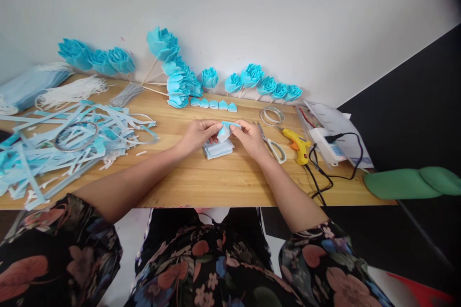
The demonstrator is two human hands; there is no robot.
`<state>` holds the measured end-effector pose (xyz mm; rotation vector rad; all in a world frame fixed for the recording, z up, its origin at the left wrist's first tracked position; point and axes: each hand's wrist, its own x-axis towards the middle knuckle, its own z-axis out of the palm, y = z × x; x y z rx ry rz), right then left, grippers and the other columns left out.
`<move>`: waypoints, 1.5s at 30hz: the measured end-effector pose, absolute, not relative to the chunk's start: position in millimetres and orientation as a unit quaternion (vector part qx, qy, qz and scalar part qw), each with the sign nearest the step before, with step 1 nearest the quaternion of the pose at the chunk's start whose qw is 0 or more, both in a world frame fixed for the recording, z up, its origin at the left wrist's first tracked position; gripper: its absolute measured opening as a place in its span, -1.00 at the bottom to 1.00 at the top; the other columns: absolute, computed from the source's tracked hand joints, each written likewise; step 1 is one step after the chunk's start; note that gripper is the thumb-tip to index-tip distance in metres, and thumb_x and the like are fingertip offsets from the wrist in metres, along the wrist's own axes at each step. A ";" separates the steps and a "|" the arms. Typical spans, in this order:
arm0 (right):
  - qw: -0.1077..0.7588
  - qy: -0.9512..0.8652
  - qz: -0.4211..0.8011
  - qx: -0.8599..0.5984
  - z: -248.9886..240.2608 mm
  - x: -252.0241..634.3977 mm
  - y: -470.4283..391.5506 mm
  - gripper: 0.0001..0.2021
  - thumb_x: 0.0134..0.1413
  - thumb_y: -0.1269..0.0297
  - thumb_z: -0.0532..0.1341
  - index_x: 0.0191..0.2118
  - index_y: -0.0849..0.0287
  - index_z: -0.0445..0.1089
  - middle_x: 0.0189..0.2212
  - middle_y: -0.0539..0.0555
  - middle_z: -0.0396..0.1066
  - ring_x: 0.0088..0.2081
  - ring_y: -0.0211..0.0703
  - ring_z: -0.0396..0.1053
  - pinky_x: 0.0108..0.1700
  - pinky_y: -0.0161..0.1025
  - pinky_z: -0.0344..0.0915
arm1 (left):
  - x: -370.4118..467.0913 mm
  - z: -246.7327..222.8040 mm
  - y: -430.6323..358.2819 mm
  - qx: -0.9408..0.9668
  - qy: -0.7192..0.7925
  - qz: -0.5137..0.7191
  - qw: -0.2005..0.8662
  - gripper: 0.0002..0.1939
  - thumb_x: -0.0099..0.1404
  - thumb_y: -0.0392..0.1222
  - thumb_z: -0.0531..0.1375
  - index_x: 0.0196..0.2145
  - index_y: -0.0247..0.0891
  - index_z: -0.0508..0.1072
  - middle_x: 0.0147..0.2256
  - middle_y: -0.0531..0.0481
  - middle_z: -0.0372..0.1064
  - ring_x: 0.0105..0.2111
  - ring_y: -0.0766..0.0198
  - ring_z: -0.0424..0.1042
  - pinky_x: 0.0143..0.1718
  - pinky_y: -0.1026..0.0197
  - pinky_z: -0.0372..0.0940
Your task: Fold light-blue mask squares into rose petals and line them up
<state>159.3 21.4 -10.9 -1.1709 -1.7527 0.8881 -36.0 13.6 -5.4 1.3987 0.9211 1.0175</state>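
Between both hands is a small folded piece of light blue fabric [224, 133], white on part of its face. My left hand [202, 135] pinches its left side with thumb and fingers. On the other side, my right hand [249, 137] grips its upper right edge. Just below the hands lies a stack of pale blue fabric pieces [219, 149] on the wooden table [201, 182]. Beyond them, a row of folded blue petals [213, 104] sits on the tabletop. Scissors [275, 148] with white handles rest beside my right hand, their blades partly hidden.
Blue fabric flowers [178, 84] on sticks lean along the wall. Fabric scraps [68, 144] heap at left, near white ear loops [74, 91] and wires [126, 93]. At right are clear tape [272, 115], a yellow glue gun [297, 144], a corded power strip [328, 146] and a green object [396, 183].
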 end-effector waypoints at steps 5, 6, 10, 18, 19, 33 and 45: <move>0.414 -0.699 0.347 -0.468 -10.7 159.7 22.0 -0.72 0.12 0.06 0.21 -0.44 0.17 0.40 -0.54 -0.06 0.31 -0.46 -0.27 0.23 -0.41 -0.33 0.16 | -35.1 -5.6 14.2 0.597 0.398 0.422 0.554 -0.62 0.20 0.09 0.28 -0.49 -0.32 0.48 -0.60 0.03 0.38 -0.59 0.39 0.32 -0.52 0.32 0.24; 0.412 -0.702 0.345 -0.468 -10.7 159.7 21.7 -0.72 0.13 0.07 0.20 -0.45 0.17 0.39 -0.55 -0.06 0.28 -0.47 -0.29 0.20 -0.42 -0.33 0.14 | -34.8 -5.5 14.2 0.598 0.399 0.420 0.554 -0.62 0.19 0.09 0.29 -0.50 -0.32 0.47 -0.60 0.03 0.38 -0.60 0.39 0.32 -0.52 0.33 0.24; 0.404 -0.709 0.353 -0.458 -10.2 159.5 20.2 -0.72 0.13 0.09 0.20 -0.47 0.18 0.36 -0.57 -0.08 0.22 -0.50 -0.31 0.15 -0.43 -0.33 0.08 | -34.0 -5.1 13.7 0.603 0.401 0.413 0.552 -0.62 0.17 0.08 0.30 -0.53 -0.32 0.43 -0.62 0.06 0.35 -0.62 0.42 0.29 -0.55 0.35 0.21; 0.390 -0.710 0.360 -0.463 -7.6 158.6 17.8 -0.71 0.13 0.05 0.20 -0.44 0.19 0.38 -0.56 -0.07 0.26 -0.49 -0.30 0.17 -0.42 -0.33 0.10 | -33.1 -4.7 12.9 0.610 0.406 0.405 0.547 -0.65 0.18 0.01 0.30 -0.55 -0.31 0.39 -0.64 0.09 0.32 -0.63 0.44 0.27 -0.57 0.38 0.19; 0.390 -0.711 0.361 -0.461 -7.8 158.6 17.9 -0.70 0.13 0.05 0.20 -0.44 0.19 0.39 -0.55 -0.07 0.26 -0.48 -0.30 0.18 -0.42 -0.33 0.10 | -32.8 -4.9 12.7 0.607 0.407 0.406 0.549 -0.65 0.18 0.01 0.30 -0.54 -0.31 0.38 -0.64 0.09 0.32 -0.63 0.44 0.28 -0.58 0.39 0.18; 0.382 -0.706 0.400 -0.442 -2.0 155.2 13.7 -0.70 0.07 0.03 0.25 -0.43 0.20 0.37 -0.55 -0.07 0.24 -0.50 -0.32 0.14 -0.44 -0.35 0.10 | -31.1 1.3 8.6 0.603 0.423 0.405 0.543 -0.72 0.23 -0.14 0.24 -0.55 -0.30 0.31 -0.65 0.11 0.30 -0.64 0.46 0.26 -0.57 0.40 0.17; 0.369 -0.723 0.381 -0.442 -7.3 157.5 17.1 -0.77 0.09 0.12 0.22 -0.43 0.18 0.34 -0.56 -0.08 0.22 -0.50 -0.32 0.15 -0.44 -0.34 0.09 | -33.7 -3.5 11.8 0.610 0.400 0.427 0.534 -0.79 0.23 -0.12 0.25 -0.41 -0.29 0.34 -0.61 0.11 0.34 -0.62 0.43 0.31 -0.56 0.39 0.20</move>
